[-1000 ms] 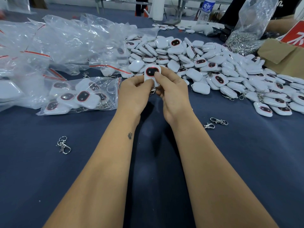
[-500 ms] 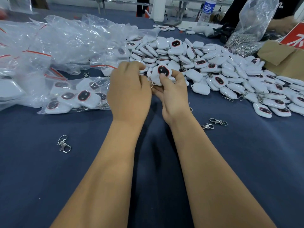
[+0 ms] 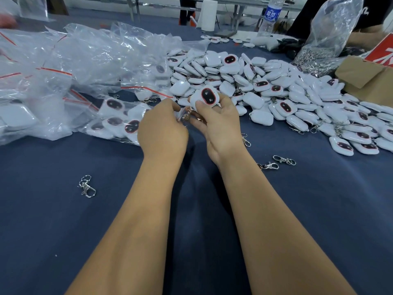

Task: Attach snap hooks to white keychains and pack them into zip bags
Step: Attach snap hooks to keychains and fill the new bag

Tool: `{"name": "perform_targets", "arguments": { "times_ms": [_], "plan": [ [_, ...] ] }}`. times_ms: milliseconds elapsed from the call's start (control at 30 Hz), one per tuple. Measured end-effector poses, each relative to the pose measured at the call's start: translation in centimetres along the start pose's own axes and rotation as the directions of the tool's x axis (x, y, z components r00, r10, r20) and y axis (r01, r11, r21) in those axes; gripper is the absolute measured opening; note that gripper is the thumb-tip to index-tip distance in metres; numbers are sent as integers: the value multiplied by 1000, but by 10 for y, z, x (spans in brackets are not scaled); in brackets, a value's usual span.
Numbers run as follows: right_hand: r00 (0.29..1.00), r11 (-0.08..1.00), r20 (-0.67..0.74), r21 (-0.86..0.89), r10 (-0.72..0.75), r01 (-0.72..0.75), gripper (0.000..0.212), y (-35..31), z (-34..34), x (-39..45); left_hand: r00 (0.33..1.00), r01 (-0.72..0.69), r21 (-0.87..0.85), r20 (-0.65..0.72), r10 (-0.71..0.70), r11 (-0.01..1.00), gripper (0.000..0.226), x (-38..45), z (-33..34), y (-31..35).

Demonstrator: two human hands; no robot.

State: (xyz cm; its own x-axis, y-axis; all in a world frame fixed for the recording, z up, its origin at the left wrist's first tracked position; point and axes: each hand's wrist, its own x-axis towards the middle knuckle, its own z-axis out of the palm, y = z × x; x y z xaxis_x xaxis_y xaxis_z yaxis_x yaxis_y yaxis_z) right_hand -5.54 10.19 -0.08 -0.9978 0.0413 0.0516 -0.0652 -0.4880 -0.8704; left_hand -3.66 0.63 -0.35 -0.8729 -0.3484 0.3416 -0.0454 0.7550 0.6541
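behind keychain pile [image 3: 265,86], blue-labelled water bottle [image 3: 270,17]

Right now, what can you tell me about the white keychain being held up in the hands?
The white keychain is a small rounded, glossy plastic-looking case with a dark oval window ringed in red on its face. It is tilted, face toward the camera, just in front of the big pile of keychains. The right hand pinches it between thumb and fingers. Below it the left hand holds a metal snap hook at its lower edge; whether it is attached cannot be seen.
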Motion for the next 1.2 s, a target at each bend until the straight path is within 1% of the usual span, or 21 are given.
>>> {"name": "perform_targets", "arguments": {
  "times_ms": [67,133,200,300,367,433,533,567,633,667,700,767,833,867,900,933,1000,1067,1100,1133,1200],
  "plan": [
    [1000,999,-5,41,-9,9,17,0,2,0,999,34,-170,-22,-38,985,35,-1,2,5],
    [1000,998,-22,67,-6,8,20,1,3,1,996,78,-345,-7,-86,935,32,-1,3,9],
    [1000,997,-25,71,-1,3,21,1,4,1,991,119,-473,6,-133,873,31,1,4,11],
    [1000,998,-21,58,-11,12,18,2,5,1,980,168,-586,10,-201,793,37,3,4,10],
    [999,999,-34,29,-35,36,17,2,4,1,973,183,-613,0,-231,768,37,5,4,9],
    [997,997,-53,-59,-50,47,16,3,3,2,968,173,-643,-29,-250,746,36,7,3,9],
    [997,950,-38,-305,-73,58,9,5,1,0,953,137,-700,-100,-286,701,34,7,-1,12],
    [994,902,-10,-421,-108,94,11,6,0,0,949,124,-714,-119,-293,689,34,6,-3,14],
    [983,750,74,-638,-165,174,28,7,-1,1,943,103,-747,-137,-304,656,32,5,-6,15],
    [980,688,116,-698,-165,198,34,8,-1,1,940,95,-761,-144,-310,642,31,4,-7,15],
    [978,654,135,-728,-157,205,34,10,0,0,937,86,-767,-154,-312,636,29,4,-8,16],
    [984,682,105,-711,-141,173,18,12,3,-1,936,67,-769,-173,-307,636,25,5,-8,16],
    [986,728,39,-670,-162,146,20,13,3,-2,937,51,-777,-181,-300,628,23,4,-7,17],
    [982,719,36,-677,-184,159,17,13,4,-3,936,46,-773,-187,-297,632,22,4,-6,17],
    [979,688,59,-703,-194,179,11,13,4,-2,936,42,-764,-195,-293,644,22,4,-6,17],
    [974,640,115,-738,-195,215,10,12,4,-3,935,39,-753,-204,-290,657,22,4,-6,17],
    [959,482,250,-829,-136,285,23,13,5,-4,939,29,-727,-215,-267,686,25,4,-5,17],
    [944,308,324,-894,-60,326,15,16,5,-4,950,13,-665,-224,-216,747,24,1,-4,17],
    [941,227,336,-915,-34,335,16,17,5,-4,958,4,-624,-221,-182,782,23,-1,-4,18],
    [937,199,348,-916,-32,347,19,18,4,-4,967,-5,-573,-212,-143,819,21,-2,-2,18],
    [923,255,376,-887,-85,385,15,15,5,-8,982,-26,-456,-178,-63,890,20,-6,2,21]
  ]
}}
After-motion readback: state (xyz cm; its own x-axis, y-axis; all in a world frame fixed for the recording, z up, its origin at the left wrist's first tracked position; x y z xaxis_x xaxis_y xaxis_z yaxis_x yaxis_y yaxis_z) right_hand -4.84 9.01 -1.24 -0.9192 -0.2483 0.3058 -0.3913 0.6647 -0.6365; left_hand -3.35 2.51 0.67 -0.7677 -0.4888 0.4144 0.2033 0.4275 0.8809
